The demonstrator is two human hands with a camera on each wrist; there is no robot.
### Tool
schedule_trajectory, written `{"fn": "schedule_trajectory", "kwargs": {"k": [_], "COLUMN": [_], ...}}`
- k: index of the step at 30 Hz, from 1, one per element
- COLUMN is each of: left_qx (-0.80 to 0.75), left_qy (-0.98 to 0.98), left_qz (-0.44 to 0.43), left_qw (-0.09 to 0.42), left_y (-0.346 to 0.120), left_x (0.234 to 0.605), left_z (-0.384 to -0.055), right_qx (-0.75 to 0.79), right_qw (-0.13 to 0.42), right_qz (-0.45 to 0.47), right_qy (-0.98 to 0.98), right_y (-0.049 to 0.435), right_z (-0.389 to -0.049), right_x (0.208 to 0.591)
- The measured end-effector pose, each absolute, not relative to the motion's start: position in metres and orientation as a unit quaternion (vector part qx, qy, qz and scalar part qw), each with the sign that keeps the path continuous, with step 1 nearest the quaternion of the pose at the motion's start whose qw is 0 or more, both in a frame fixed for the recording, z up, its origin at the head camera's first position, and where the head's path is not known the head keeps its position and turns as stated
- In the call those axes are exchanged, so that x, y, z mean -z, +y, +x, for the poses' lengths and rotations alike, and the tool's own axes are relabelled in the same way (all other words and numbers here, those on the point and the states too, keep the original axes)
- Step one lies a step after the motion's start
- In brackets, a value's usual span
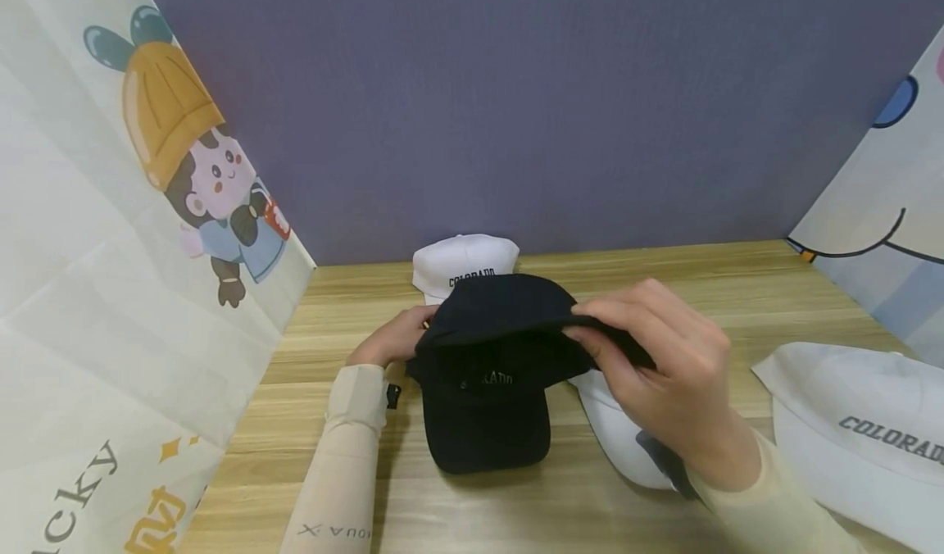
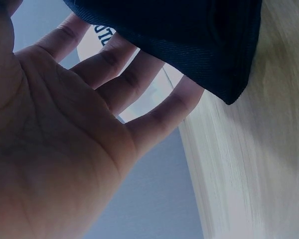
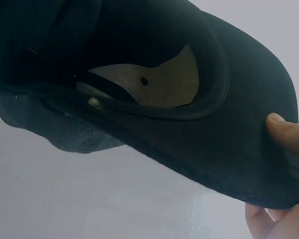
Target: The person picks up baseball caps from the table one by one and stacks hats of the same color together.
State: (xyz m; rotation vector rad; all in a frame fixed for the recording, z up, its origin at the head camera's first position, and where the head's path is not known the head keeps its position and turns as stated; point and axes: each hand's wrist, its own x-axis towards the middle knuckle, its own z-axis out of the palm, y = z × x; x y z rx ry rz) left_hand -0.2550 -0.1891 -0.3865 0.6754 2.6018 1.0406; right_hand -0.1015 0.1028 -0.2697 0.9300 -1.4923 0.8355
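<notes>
My right hand (image 1: pixel 671 365) pinches the brim of a black baseball cap (image 1: pixel 509 304) between thumb and fingers. That cap is tilted, and its open underside shows in the right wrist view, with a light mesh patch inside. Below and partly behind it sits a second black cap (image 1: pixel 487 439) with faint lettering, its brim toward me. At the left side of the black caps is my left hand (image 1: pixel 391 341). In the left wrist view its fingers (image 2: pixel 157 119) are extended, their tips hidden behind black fabric (image 2: pixel 189 50).
A white cap (image 1: pixel 465 261) lettered COLORADO stands at the back by the dark panel (image 1: pixel 546 111). Another white cap (image 1: pixel 619 439) lies partly under my right forearm. A third white cap (image 1: pixel 863 423) is at the right of the wooden table (image 1: pixel 332 308). Printed sheets flank both sides.
</notes>
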Motion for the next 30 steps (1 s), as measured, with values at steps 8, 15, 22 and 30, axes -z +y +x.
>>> {"fn": "schedule_trajectory", "kwargs": {"k": [8, 15, 22, 30], "left_qx": [-0.373, -0.379, -0.391, -0.382], "left_qy": [0.889, 0.886, 0.878, 0.879], "left_qz": [0.226, 0.233, 0.244, 0.262], "left_qw": [0.139, 0.135, 0.124, 0.112], "left_y": [-0.189, -0.19, -0.192, -0.195], "left_x": [0.387, 0.39, 0.392, 0.391], "left_z": [-0.255, -0.256, -0.258, -0.258], "right_qx": [-0.353, -0.342, -0.334, -0.313], "right_qw": [0.561, 0.554, 0.539, 0.522], "right_qz": [0.405, 0.408, 0.421, 0.429], "right_qy": [-0.63, -0.64, -0.649, -0.668], "right_y": [0.099, 0.095, 0.092, 0.087], "right_z": [-0.102, -0.105, -0.108, -0.111], "right_x": [0.271, 0.277, 0.285, 0.292]}}
